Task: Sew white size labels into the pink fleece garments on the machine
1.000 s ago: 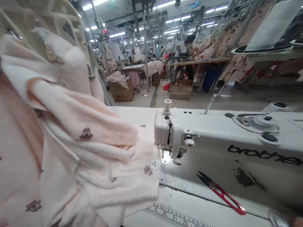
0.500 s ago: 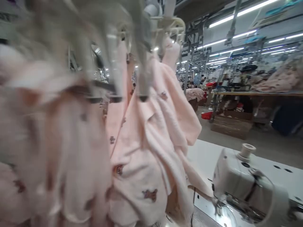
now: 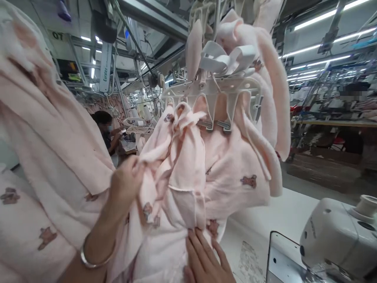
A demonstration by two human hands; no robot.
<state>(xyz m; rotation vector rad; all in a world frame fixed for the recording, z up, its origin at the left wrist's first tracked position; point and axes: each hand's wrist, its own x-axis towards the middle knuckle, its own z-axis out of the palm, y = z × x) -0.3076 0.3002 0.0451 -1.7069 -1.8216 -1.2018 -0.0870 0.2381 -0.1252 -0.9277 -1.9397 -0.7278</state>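
Observation:
Pale pink fleece garment pieces (image 3: 188,165) printed with small brown bears hang from a white clip hanger (image 3: 212,87). My left hand (image 3: 126,179), with a silver bangle at the wrist, is closed on the left edge of the hanging fleece. Lower down, my right hand (image 3: 206,255) lies on the front of the fleece with its fingers stretched out. Its thumb is partly out of sight. White elastic loops (image 3: 219,57) rest at the top of the hanger, beside more folded pink fleece.
More pink fleece (image 3: 55,129) hangs close on my left. To the right, a white sewing machine (image 3: 326,224) stands on a white table (image 3: 282,204). A person (image 3: 103,124) sits farther back on the left. Metal rails (image 3: 159,15) run overhead.
Both my hands have come into view on the fleece. The blurred hangers and cloth that filled the upper left are gone from there, and the sewing machine appears farther right and lower.

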